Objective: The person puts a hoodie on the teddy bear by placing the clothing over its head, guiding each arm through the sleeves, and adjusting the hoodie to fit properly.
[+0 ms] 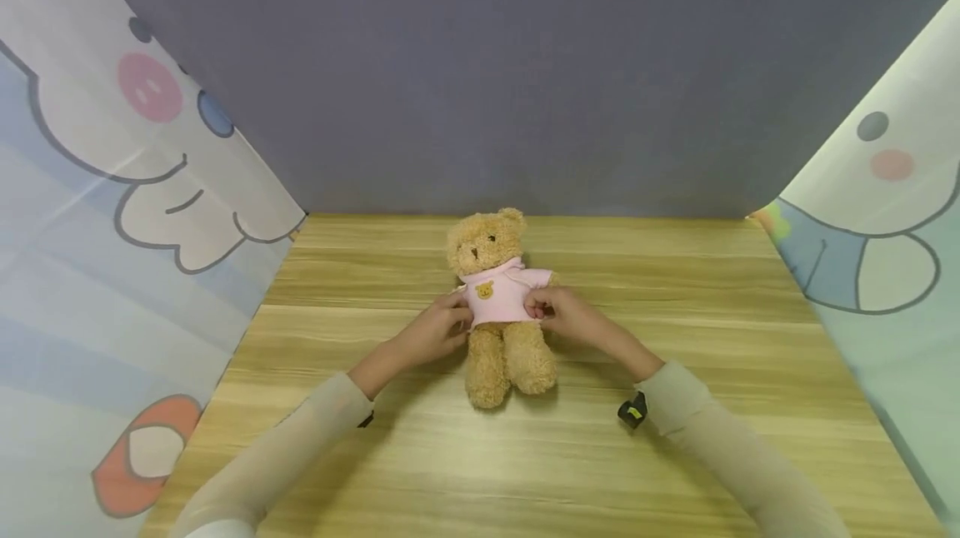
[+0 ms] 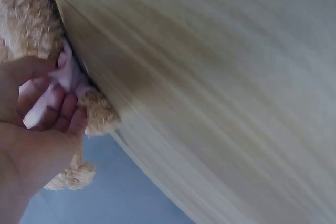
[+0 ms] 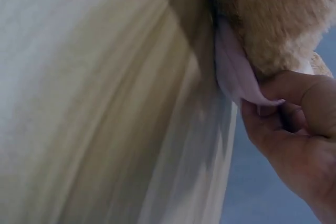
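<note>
A tan teddy bear (image 1: 487, 242) lies on its back on the wooden table, head toward the far edge. It wears a pink shirt (image 1: 504, 301) with a small bear face on the chest. At the bear's side on the left, my left hand (image 1: 438, 326) pinches the shirt's lower edge, its fingers curled on the pink cloth (image 2: 65, 74). On the other side my right hand (image 1: 562, 313) grips the hem. In the right wrist view the hem (image 3: 236, 72) is pulled out between thumb and fingers, beside the bear's furry leg (image 3: 283, 19).
The wooden table (image 1: 712, 313) ends at a grey panel (image 1: 525, 80) at the back. Printed cartoon curtains (image 1: 82, 288) hang along both sides. A black wrist device (image 1: 632, 411) sits by the right sleeve cuff.
</note>
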### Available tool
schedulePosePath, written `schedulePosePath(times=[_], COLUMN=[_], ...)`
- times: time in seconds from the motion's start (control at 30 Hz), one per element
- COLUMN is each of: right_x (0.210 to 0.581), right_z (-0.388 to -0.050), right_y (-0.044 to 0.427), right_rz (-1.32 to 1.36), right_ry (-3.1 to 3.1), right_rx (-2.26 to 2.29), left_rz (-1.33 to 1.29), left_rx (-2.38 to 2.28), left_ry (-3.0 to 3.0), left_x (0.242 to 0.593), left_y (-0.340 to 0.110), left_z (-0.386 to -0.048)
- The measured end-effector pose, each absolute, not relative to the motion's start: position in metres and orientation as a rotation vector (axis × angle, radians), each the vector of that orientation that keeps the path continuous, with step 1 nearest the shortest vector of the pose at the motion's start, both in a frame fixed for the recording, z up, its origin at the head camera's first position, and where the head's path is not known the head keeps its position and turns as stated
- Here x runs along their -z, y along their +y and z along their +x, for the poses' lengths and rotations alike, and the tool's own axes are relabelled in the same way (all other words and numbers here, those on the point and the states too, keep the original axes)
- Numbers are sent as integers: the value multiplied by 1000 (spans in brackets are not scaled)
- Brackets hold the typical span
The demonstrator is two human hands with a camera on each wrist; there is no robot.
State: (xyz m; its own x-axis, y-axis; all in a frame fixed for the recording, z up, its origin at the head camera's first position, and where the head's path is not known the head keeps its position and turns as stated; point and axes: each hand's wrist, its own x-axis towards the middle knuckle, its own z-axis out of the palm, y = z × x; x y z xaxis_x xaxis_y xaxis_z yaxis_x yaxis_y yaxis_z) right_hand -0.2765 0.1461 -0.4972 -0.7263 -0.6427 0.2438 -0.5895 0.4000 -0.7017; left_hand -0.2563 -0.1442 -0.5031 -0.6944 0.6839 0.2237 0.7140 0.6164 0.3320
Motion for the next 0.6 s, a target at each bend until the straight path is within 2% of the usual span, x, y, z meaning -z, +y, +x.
schedulePosePath(times=[0.3,0.6], right_x=[483,493], right_z=[-288,-317], right_y=[150,149], right_rz=[-743,-467], right_ry=[2428,2658], right_rx=[1422,1264], left_rz=[-844,-815], left_rx=[977,1061], left_ry=[-2811,-2847], left_x=[505,506], left_y=[-126,-81], left_z=[-267,-314])
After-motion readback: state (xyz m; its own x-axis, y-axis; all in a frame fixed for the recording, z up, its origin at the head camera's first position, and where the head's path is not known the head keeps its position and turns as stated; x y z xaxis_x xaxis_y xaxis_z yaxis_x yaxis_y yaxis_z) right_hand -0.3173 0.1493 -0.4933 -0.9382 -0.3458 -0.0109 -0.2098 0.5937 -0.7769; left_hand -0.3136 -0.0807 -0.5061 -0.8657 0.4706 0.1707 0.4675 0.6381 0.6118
